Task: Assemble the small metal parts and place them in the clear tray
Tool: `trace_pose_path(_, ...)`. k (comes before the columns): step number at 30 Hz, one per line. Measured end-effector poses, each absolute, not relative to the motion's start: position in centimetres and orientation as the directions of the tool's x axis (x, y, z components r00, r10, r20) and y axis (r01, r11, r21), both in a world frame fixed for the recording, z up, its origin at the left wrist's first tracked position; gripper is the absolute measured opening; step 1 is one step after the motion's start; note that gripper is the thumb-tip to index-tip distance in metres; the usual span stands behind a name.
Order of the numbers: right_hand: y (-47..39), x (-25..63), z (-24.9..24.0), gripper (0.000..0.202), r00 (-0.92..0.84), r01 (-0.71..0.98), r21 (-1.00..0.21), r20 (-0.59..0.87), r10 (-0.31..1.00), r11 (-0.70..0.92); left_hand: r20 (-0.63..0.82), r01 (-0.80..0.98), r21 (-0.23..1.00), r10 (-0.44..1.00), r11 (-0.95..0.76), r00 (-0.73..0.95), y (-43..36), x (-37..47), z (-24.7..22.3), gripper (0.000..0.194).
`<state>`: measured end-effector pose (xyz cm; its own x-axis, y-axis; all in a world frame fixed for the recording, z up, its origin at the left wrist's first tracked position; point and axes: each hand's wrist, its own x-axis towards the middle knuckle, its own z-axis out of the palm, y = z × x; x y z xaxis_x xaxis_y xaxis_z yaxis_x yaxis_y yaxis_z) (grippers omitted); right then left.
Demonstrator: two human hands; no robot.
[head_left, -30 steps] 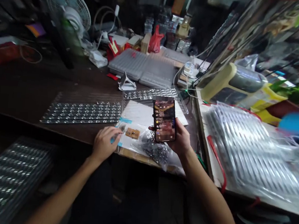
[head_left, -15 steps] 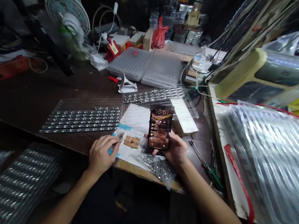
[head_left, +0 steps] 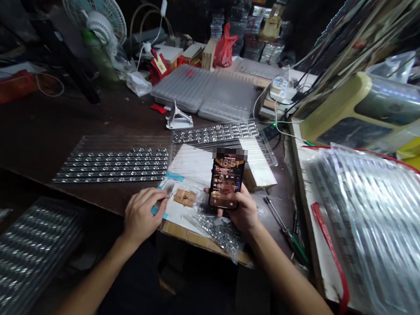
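Note:
My right hand [head_left: 246, 210] grips a smartphone [head_left: 226, 182], held upright above the work board, its lit screen reading 16:51. The thumb lies over the lower screen, and fingertips show at the phone's left and bottom edges. At the left edge of the white board [head_left: 191, 161], my left hand [head_left: 145, 214] rests with fingers curled and thumb drawn in towards the index finger; whatever is between their tips is too small to make out. Just right of those fingertips lies a small brown piece [head_left: 185, 198] with a dark spot at its middle. A clear bag of small metal parts [head_left: 221, 233] lies below the phone.
Trays of dark strips with shiny parts [head_left: 117, 166] lie left and behind. A white block [head_left: 259, 164] and a green-handled screwdriver [head_left: 286, 228] are on the right. Plastic-wrapped stacks [head_left: 380, 226] fill the right side. A fan [head_left: 97, 13] stands back left.
My right thumb has moved from the phone's right edge onto its lower screen, and the lock-screen content has shifted downward. My left hand stays nearly in place.

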<state>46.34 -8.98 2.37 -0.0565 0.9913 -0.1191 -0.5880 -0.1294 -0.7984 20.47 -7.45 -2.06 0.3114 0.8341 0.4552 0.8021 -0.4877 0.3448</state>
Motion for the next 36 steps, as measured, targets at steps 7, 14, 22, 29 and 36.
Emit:
trace_pose_path(7,-9.2,46.4,2.2,0.038,-0.063,-0.572,-0.809,-0.119,0.991,-0.134,0.451,0.801,0.357,0.840,-0.481,0.303,-7.5,20.4,-2.1,0.013)
trace_pose_path(14,-9.3,46.4,2.2,0.034,-0.049,-0.554,-0.821,-0.134,0.990,-0.138,0.450,0.801,0.363,0.842,-0.476,0.297,-7.5,20.5,-2.0,0.013)
trace_pose_path(22,-9.1,46.4,2.0,0.036,-0.042,-0.547,-0.825,-0.141,0.989,-0.141,0.454,0.798,0.367,0.841,-0.478,0.295,-7.6,20.5,-1.9,0.013)
trace_pose_path(29,-9.2,46.4,1.7,0.032,-0.036,-0.529,-0.835,-0.153,0.988,-0.149,0.455,0.794,0.374,0.841,-0.480,0.294,-7.5,20.5,-2.0,0.014)
trace_pose_path(36,-8.8,47.0,3.0,0.050,-0.148,-0.677,-0.695,-0.195,0.970,-0.243,0.450,0.793,0.380,0.844,-0.476,0.292,-7.5,20.4,-2.1,0.013)
